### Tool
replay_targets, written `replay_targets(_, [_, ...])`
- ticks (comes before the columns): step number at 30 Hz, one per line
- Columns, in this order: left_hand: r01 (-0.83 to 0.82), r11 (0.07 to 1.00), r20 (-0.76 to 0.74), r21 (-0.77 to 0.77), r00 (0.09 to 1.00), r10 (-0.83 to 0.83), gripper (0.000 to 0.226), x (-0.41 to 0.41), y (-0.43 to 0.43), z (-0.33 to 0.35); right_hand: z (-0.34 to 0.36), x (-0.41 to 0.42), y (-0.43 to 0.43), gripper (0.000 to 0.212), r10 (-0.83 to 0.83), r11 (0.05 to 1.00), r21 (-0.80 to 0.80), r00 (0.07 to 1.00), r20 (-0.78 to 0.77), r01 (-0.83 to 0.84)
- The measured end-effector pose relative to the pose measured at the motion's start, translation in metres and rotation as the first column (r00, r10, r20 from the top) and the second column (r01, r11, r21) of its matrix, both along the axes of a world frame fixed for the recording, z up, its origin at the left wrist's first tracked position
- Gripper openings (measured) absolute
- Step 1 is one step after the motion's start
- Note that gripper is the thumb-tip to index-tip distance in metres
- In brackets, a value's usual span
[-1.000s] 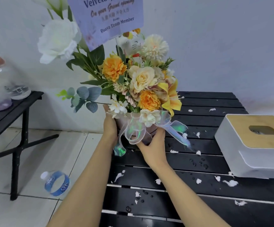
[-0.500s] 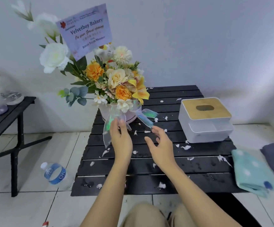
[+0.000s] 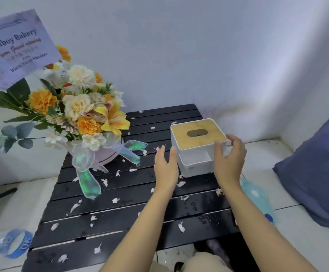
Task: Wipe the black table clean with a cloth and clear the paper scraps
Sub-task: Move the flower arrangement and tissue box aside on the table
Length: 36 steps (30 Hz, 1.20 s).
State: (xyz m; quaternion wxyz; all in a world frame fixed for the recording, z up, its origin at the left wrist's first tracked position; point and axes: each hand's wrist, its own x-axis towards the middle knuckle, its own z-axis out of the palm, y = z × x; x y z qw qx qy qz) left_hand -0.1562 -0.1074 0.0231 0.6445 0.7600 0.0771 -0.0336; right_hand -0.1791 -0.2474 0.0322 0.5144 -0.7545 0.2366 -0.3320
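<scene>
Black slatted tabletop (image 3: 132, 218), one, carried white paper scraps (image 3: 181, 227) scattered over most slats from the far edge to the near edge, thickest along the middle and the near left corner. Water droplets (image 3: 193, 206) lay on the slats toward the near right. Flower arrangement (image 3: 81, 112), one, stood at the far left corner in a pale round pot, with an iridescent ribbon (image 3: 87, 179) trailing over the slats and a printed card (image 3: 16, 50) raised above the blooms. Tissue box (image 3: 197, 134), one, white with a wooden lid, stood by the right edge toward the far side. Left hand (image 3: 165, 167) was open, fingers straight and together, just beside the box's left side; contact could not be told. Right hand (image 3: 228, 160) was open, fingers loosely curved and spread at the box's near right corner, holding nothing. Cloth (image 3: 257, 195), one, teal, lay on the floor just beside the tabletop's right edge, partly hidden by the right forearm. Blue cushion (image 3: 316, 173) lay on the floor farther right. Water bottle (image 3: 14, 244), blue-labelled, lay on the floor off the near left corner.
</scene>
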Motion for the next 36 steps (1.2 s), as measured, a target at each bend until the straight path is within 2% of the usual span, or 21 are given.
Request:
replay_targets(3, [0.029,0.997,-0.108,-0.070,0.993,-0.037,0.064,0.009,-0.018,0.004,-0.007,0.019,-0.023,0.051,0.054,0.991,0.129,0.988,-0.147,-0.035])
replay_targets(4, [0.036,0.995,-0.126,-0.098,0.991,-0.048,0.059,0.011,-0.022,0.006,-0.011,0.023,-0.026,0.053,0.085,0.982,0.184,0.980,-0.180,-0.051])
replay_targets(6, [0.042,0.991,-0.143,-0.123,0.988,-0.059,0.036,0.013,-0.031,0.007,-0.019,0.027,-0.028,0.038,0.144,0.961,0.261,0.967,-0.209,-0.087])
replay_targets(7, [0.035,0.989,-0.148,-0.142,0.987,-0.056,0.032,0.015,-0.035,0.005,-0.022,0.028,-0.028,0.028,0.155,0.954,0.283,0.968,-0.198,-0.095])
replay_targets(10, [0.008,0.984,-0.148,-0.180,0.988,-0.035,0.032,0.017,-0.042,0.001,-0.028,0.030,-0.028,0.028,0.151,0.935,0.339,0.982,-0.112,-0.105])
replay_targets(13, [-0.017,0.981,-0.155,-0.194,0.988,-0.013,0.056,0.018,-0.046,-0.005,-0.027,0.028,-0.027,0.026,0.129,0.921,0.379,0.989,-0.078,-0.090])
replay_targets(16, [-0.029,0.982,-0.146,-0.189,0.989,0.001,0.055,0.014,-0.043,-0.002,-0.023,0.021,-0.020,0.020,0.104,0.910,0.408,0.993,-0.060,-0.071])
replay_targets(20, [-0.069,0.986,-0.109,-0.153,0.993,0.052,0.052,0.005,-0.016,0.009,-0.009,0.002,0.007,0.022,0.127,0.911,0.398,0.992,-0.012,-0.112])
replay_targets(22, [-0.097,0.984,-0.084,-0.147,0.993,0.085,0.046,0.001,0.009,0.016,-0.004,-0.007,0.027,0.030,0.201,0.903,0.390,0.980,-0.011,-0.181])
replay_targets(25, [-0.159,0.978,-0.082,-0.137,0.985,0.149,0.032,-0.010,0.059,0.027,0.001,-0.022,0.065,0.064,0.355,0.867,0.390,0.934,-0.045,-0.311])
replay_targets(27, [-0.200,0.975,-0.094,-0.094,0.977,0.192,0.029,-0.021,0.097,0.033,0.002,-0.033,0.095,0.074,0.445,0.826,0.414,0.894,-0.058,-0.384])
replay_targets(29, [-0.240,0.968,-0.114,-0.077,0.966,0.231,0.028,-0.033,0.135,0.035,0.002,-0.046,0.124,0.063,0.533,0.779,0.418,0.845,-0.046,-0.468])
replay_targets(33, [-0.281,0.959,-0.117,-0.034,0.954,0.275,0.026,-0.061,0.196,0.038,0.006,-0.068,0.173,0.026,0.629,0.714,0.425,0.776,-0.040,-0.557])
replay_targets(34, [-0.292,0.956,-0.117,-0.026,0.951,0.287,0.025,-0.069,0.210,0.039,0.006,-0.071,0.185,0.021,0.642,0.701,0.431,0.766,-0.033,-0.568])
replay_targets(36, [-0.333,0.943,-0.128,-0.024,0.936,0.328,0.027,-0.079,0.232,0.037,0.006,-0.077,0.207,0.024,0.662,0.686,0.425,0.749,-0.029,-0.591])
